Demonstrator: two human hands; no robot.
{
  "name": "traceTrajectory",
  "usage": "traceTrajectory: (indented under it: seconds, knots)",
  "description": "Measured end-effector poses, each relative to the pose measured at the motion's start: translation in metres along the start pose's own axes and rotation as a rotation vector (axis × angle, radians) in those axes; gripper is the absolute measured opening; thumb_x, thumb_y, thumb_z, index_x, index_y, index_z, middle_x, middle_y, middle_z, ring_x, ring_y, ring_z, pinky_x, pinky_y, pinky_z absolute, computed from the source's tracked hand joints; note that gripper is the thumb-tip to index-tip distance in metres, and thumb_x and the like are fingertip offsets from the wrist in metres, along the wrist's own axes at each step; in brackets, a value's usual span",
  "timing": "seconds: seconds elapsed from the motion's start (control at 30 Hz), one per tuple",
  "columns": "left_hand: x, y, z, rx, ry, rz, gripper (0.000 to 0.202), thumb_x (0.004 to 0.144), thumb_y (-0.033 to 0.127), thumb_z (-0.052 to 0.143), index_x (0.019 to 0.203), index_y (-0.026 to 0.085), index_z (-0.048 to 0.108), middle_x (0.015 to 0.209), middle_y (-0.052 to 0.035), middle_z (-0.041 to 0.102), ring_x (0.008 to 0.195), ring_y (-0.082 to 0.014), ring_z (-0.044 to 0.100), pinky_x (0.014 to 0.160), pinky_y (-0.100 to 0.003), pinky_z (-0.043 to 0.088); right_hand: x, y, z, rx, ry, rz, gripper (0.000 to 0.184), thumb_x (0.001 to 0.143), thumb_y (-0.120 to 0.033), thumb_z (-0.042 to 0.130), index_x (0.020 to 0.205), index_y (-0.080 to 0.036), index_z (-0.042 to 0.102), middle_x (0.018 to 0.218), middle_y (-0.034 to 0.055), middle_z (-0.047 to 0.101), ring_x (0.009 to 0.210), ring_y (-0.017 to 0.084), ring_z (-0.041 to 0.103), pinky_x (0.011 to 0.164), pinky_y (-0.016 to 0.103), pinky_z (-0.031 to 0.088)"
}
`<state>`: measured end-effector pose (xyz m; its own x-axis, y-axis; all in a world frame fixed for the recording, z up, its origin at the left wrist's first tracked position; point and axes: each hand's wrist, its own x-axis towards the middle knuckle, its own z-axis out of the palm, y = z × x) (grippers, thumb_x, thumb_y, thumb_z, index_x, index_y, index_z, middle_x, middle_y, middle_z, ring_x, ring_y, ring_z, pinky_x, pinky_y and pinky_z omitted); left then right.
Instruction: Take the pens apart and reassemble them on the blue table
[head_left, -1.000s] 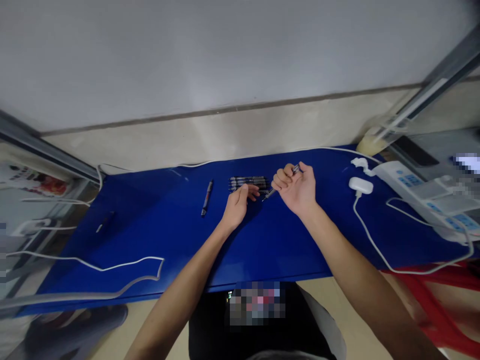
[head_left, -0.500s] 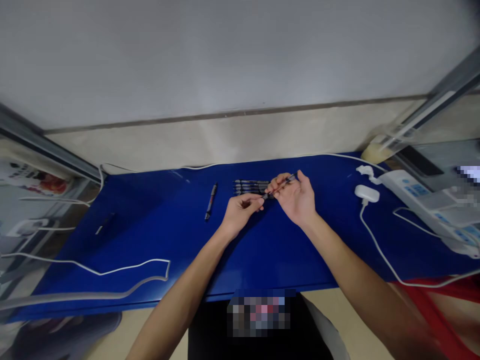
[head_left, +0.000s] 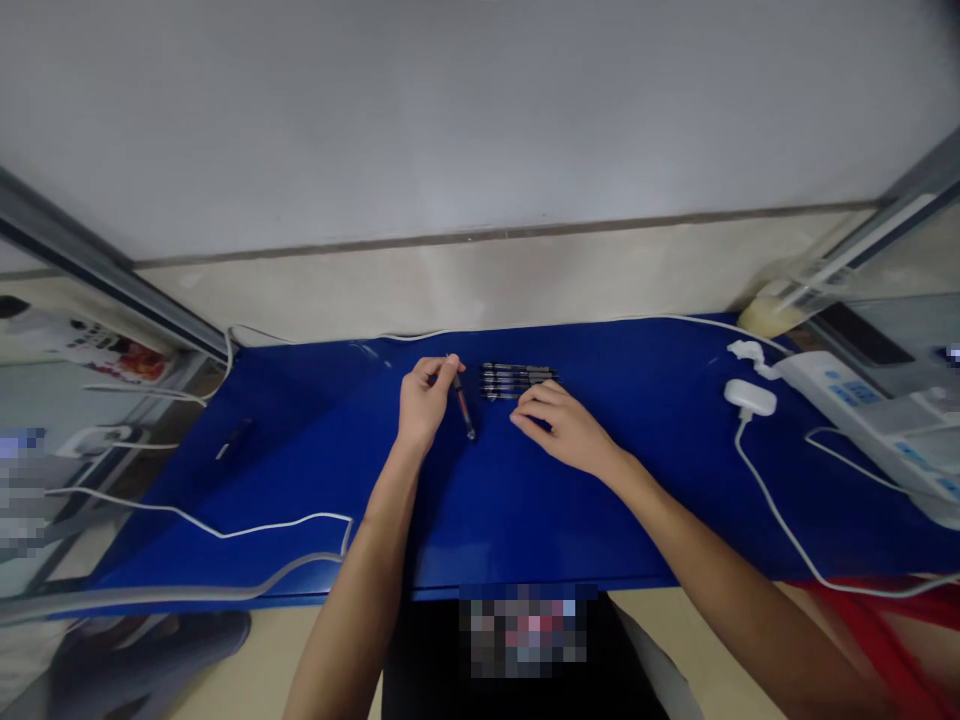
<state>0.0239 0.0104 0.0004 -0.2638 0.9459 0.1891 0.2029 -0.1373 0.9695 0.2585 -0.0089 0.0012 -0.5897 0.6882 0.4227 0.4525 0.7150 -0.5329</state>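
The near right end of the row of pens (head_left: 510, 380) is hidden under the fingers of the right hand (head_left: 559, 425), so the number of pens cannot be counted with certainty. The pens lie side by side on the blue surface (head_left: 480, 530), roughly parallel to its far edge, dark and too small for any print to be read. The right hand is half curled, palm down, with a gap between thumb and fingers; whether it grips or touches a pen there cannot be told.

The left hand (head_left: 424, 400) pinches a single pen (head_left: 463, 408) near its upper end between thumb and fingers. That end is partly covered by the fingertips; the rest slants down toward the person, left of the row and apart from it. Whether its lower tip meets the surface is unclear.

Well to the left lies a slim dark object (head_left: 234, 438) with a pale end, too dim to identify. On the right, a white block (head_left: 750, 397) sits on the surface with a cord (head_left: 780, 530) running from it, just beside a power strip (head_left: 840, 385) that the picture's right edge cuts off. A bottle (head_left: 97, 345) at far left is partly cut off too. Pixelation masks a patch at the surface's near edge, over dark clothing (head_left: 420, 660).
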Motion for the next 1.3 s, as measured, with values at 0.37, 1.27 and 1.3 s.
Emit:
traceTrajectory:
  seconds: [0.37,1.27,1.3]
  knots:
    - [0.0,-0.015,0.002,1.091,0.03,0.23,0.027,0.094,0.044,0.056,0.102,0.026,0.075,0.112,-0.0097,0.062,0.104,-0.0303,0.052,0.085,-0.042,0.041,-0.005,0.03,-0.017,-0.308,-0.082,0.163,0.008,0.09,-0.019,0.068,0.097,-0.018,0.065,0.098,0.007,0.066,0.093,0.025,0.054,0.086,0.043,0.051]
    - [0.002,-0.006,-0.017,1.135,0.024,-0.172,0.033,0.09,0.053,0.056,0.108,0.027,0.065,0.103,-0.0078,0.068,0.09,-0.0298,0.066,0.067,-0.034,0.046,-0.004,0.029,-0.015,-0.296,-0.141,0.135,0.012,0.098,-0.018,0.054,0.1,-0.016,0.066,0.103,0.0092,0.064,0.097,0.025,0.053,0.085,0.04,0.048]
    - [0.001,-0.005,-0.016,1.138,0.037,-0.168,0.036,0.091,0.054,0.053,0.11,0.026,0.065,0.103,-0.009,0.068,0.089,-0.0302,0.066,0.068,-0.035,0.046,-0.004,0.029,-0.015,-0.297,-0.136,0.134,0.012,0.098,-0.018,0.054,0.1,-0.016,0.066,0.103,0.0092,0.064,0.097,0.024,0.053,0.086,0.04,0.048]
